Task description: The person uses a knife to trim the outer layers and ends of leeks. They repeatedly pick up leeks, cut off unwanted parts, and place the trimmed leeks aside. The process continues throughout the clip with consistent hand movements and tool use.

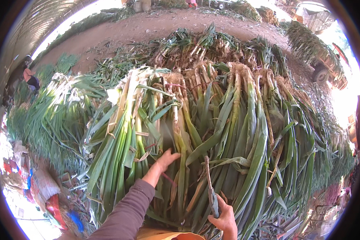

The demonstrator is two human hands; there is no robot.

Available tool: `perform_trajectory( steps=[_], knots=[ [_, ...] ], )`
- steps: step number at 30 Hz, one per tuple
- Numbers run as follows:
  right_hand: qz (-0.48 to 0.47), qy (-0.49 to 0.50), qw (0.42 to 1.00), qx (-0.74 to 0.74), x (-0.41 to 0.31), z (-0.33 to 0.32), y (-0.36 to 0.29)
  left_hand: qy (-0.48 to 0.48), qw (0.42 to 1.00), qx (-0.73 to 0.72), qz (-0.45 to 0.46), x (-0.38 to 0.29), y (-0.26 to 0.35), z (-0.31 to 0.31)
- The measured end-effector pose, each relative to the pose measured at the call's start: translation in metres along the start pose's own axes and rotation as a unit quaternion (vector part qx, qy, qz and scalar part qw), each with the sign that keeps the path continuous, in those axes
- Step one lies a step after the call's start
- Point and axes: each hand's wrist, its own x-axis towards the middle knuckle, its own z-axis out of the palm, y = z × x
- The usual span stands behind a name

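Note:
Before me lies a broad heap of leeks [234,111], root ends away from me and green leaves hanging towards me. My left hand [165,160] reaches in among the leaves, its thumb against or just beside a single leek stalk [177,132]. Some of its fingers are hidden, so its grip is unclear. In my right hand [225,217] is the grey handle of a knife [211,195], its narrow, rusty-looking blade pointing up and away over the leaves. Left of my left hand rests a bunch of cleaner, pale-stemmed leeks [126,120].
Another pile of leeks [57,117] with white stems stands at left. Sacks [43,186] lie at lower left. Beyond the heap runs a dirt floor [114,36]. A loaded cart [321,57] stands far right, and a person [30,76] is at far left.

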Motion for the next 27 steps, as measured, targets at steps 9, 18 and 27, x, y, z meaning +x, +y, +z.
perform_trajectory(
  steps=[9,18,27],
  knots=[
    [0.005,-0.004,0.999,-0.05,0.011,0.0,-0.005,-0.157,0.931,-0.322,-0.067,-0.03,-0.008,-0.001],
    [-0.009,0.035,0.985,-0.167,0.023,-0.011,-0.061,-0.227,0.869,-0.427,-0.105,-0.152,0.072,0.059],
    [0.038,-0.167,0.932,-0.32,0.005,-0.015,-0.077,-0.295,0.779,-0.553,-0.001,-0.115,0.008,0.018]
  ],
)
